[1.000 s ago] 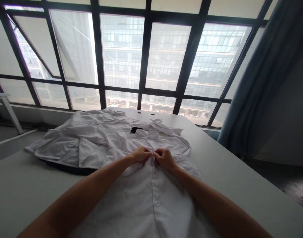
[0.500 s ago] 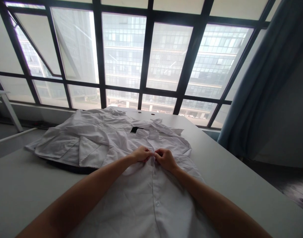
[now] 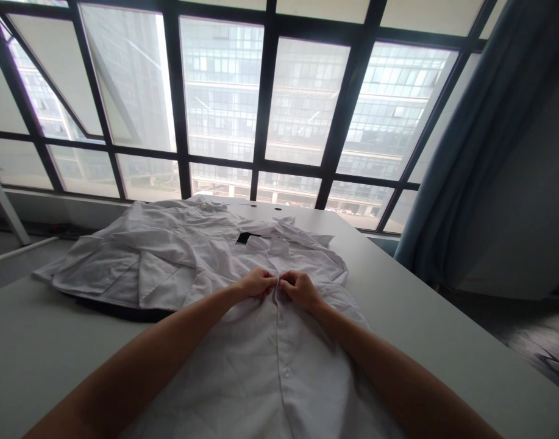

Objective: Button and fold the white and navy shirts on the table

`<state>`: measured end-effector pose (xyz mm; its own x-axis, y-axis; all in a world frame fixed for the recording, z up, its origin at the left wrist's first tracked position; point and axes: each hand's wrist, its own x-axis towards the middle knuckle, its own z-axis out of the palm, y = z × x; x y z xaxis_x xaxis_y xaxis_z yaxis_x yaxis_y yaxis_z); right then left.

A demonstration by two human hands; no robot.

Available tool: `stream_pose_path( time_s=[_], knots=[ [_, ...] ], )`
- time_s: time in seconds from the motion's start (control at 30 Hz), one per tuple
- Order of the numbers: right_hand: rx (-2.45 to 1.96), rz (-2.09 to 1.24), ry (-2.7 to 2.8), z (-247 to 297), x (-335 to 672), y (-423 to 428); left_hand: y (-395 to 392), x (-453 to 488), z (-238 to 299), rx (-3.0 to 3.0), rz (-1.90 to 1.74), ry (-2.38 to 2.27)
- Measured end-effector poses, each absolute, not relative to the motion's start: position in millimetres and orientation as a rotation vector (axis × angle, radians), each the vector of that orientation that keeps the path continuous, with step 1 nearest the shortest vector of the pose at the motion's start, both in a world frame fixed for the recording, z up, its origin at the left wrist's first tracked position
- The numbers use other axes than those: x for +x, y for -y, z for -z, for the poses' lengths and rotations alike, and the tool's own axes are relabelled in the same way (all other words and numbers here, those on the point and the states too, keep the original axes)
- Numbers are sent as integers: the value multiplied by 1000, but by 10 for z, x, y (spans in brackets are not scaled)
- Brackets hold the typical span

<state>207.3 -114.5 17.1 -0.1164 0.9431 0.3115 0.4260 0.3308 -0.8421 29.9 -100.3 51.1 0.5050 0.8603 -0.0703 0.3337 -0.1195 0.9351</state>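
A white button-up shirt (image 3: pixel 242 366) lies front side up on the white table (image 3: pixel 407 305), its collar (image 3: pixel 279 246) pointing away from me. My left hand (image 3: pixel 258 283) pinches the front edge of the shirt below the collar. From the other side my right hand (image 3: pixel 301 288) pinches the same placket, its fingertips almost touching those of the left. Whatever sits between the fingertips is too small to make out. Lower on the placket a button (image 3: pixel 286 372) shows.
More white garments (image 3: pixel 164 256) are heaped on the table to the left, with a black edge (image 3: pixel 124 312) under them. A small black piece (image 3: pixel 248 238) lies by the collar. Large windows (image 3: pixel 224 91) stand behind the table, and a blue-grey curtain (image 3: pixel 448 177) hangs at the right.
The view has shifted slightly, so everything sits a little further left. Both hands stay at the placket, with small shifts of the fingers.
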Motion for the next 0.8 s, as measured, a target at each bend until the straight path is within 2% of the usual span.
stream_pose_path(
  time_s=[0.8],
  knots=[
    [-1297,-418,1852,-176,2027,1198,917,329,-411,1656,-644,-1099]
  ],
)
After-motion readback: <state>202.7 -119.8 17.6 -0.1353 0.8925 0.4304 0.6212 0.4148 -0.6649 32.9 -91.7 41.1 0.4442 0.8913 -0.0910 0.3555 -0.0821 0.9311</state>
